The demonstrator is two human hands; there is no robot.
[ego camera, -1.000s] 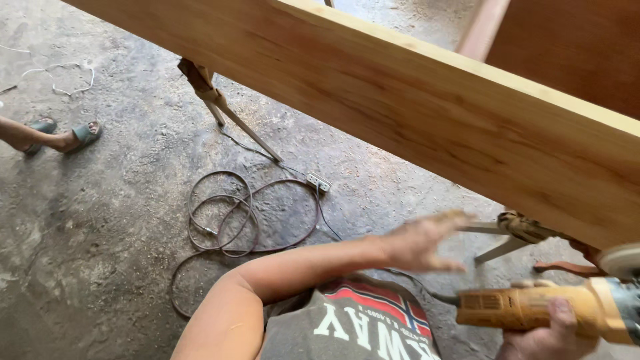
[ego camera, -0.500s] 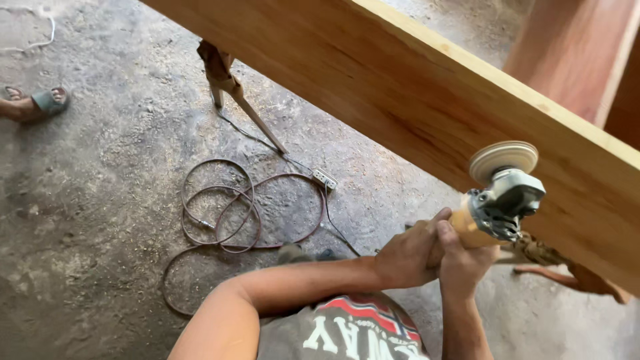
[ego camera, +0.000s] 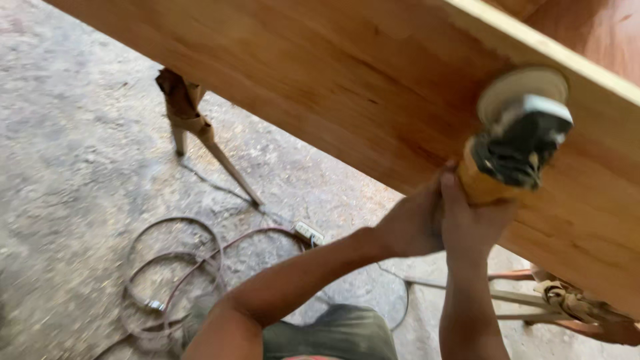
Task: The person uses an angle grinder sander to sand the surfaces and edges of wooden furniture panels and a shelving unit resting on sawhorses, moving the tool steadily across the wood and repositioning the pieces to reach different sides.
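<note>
Both my hands are wrapped around the yellow body of the angle grinder (ego camera: 513,150), right of centre in the frame. My left hand (ego camera: 413,223) closes on it from the left side, and my right hand (ego camera: 470,223) comes up from below with the fingers (ego camera: 448,200) curled round the handle, so each grip is clamped tight on the tool. The two hands touch each other along the handle.

The grinder points up and to the right. Its black head sits just above my knuckles, and the round pale sanding disc (ego camera: 520,90) at its end lies against the face of the big wooden board (ego camera: 320,73). That board runs slantwise across the whole top of the frame, from the upper left down to the right edge, with a lighter edge strip along its upper right side. I think the disc is pressed flat on the wood, though the blur makes the contact hard to judge.

Below the board, at left of centre, a wooden trestle leg (ego camera: 193,127) stands on the concrete floor (ego camera: 73,167). A cable (ego camera: 180,267) lies in loose coils on the floor at lower left, with a small white plug block (ego camera: 308,233) near it. At the lower right, under the board, part of another trestle (ego camera: 567,303) shows, bound with cloth.
</note>
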